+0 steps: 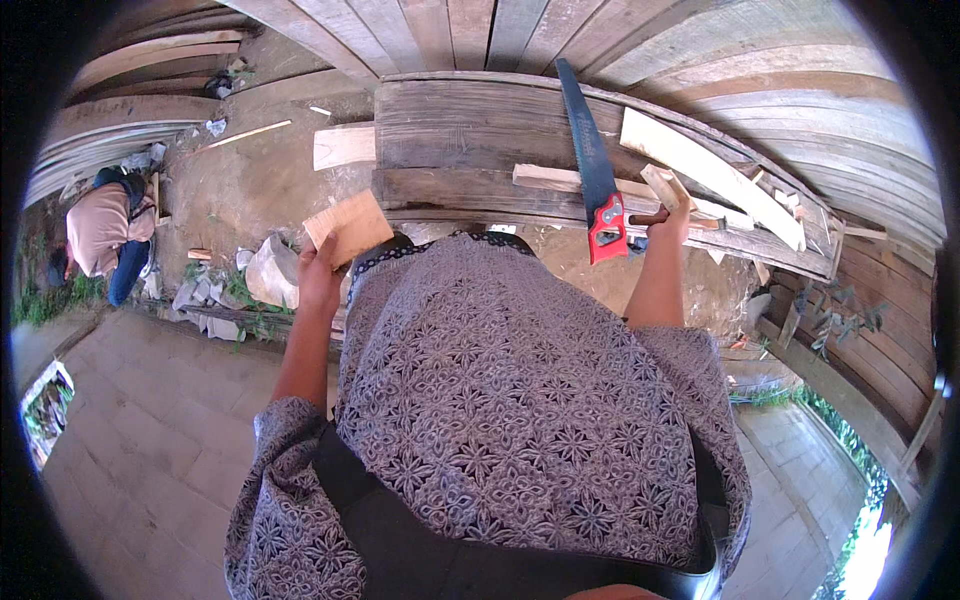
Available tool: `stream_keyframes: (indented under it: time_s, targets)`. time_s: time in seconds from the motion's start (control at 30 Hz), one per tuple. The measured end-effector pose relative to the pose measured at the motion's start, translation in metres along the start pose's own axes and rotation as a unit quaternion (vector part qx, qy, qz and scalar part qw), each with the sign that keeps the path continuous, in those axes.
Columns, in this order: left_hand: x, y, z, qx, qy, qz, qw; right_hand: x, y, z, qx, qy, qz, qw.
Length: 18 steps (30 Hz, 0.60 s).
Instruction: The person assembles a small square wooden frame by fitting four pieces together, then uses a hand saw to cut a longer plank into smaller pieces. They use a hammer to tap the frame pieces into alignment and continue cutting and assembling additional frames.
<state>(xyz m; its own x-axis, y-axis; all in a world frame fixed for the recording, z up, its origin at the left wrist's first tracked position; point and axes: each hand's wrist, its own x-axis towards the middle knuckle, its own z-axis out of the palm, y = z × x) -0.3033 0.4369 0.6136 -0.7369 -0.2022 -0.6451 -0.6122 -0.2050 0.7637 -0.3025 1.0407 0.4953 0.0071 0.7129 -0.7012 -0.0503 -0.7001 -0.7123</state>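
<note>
My left hand [318, 275] grips a short, flat piece of light wood [352, 228] by its near left edge, just off the bench's left end. Over the right part of the workbench, my right hand [668, 228] is closed round a small wooden block [664, 186], which tilts up from the fingers. Just left of that hand lies a handsaw [590, 150], its dark blade across the bench and its red handle [608, 232] past the near edge. A narrow wood strip [545, 177] runs crosswise by the blade.
The dark plank workbench [450, 125] stands against a board wall [700, 60]. A long pale board [710, 175] lies along its right side, near wood scraps. Another board end [343, 147] juts from its left. A person [108, 225] bends at far left, beyond rocks [272, 272].
</note>
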Motion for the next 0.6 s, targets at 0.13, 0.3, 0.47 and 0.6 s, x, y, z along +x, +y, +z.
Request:
stream_keyframes:
  time_s: [0.13,0.3,0.47,0.6]
  targets:
    - [0.009,0.008,0.020,-0.051,-0.040,-0.006,0.998,-0.051,-0.005,-0.011,0.017,-0.013,-0.028,0.999]
    - [0.007,0.027,0.060,-0.033,-0.124,-0.048,0.991,-0.130,-0.009,-0.053,-0.098,-0.097,-0.057,0.989]
    - [-0.010,0.043,0.119,0.014,-0.236,-0.073,0.969,-0.227,0.004,-0.057,-0.215,-0.283,-0.065,0.932]
    - [-0.023,0.056,0.151,-0.012,-0.292,-0.111,0.950,-0.279,0.012,-0.035,-0.317,-0.468,-0.057,0.823]
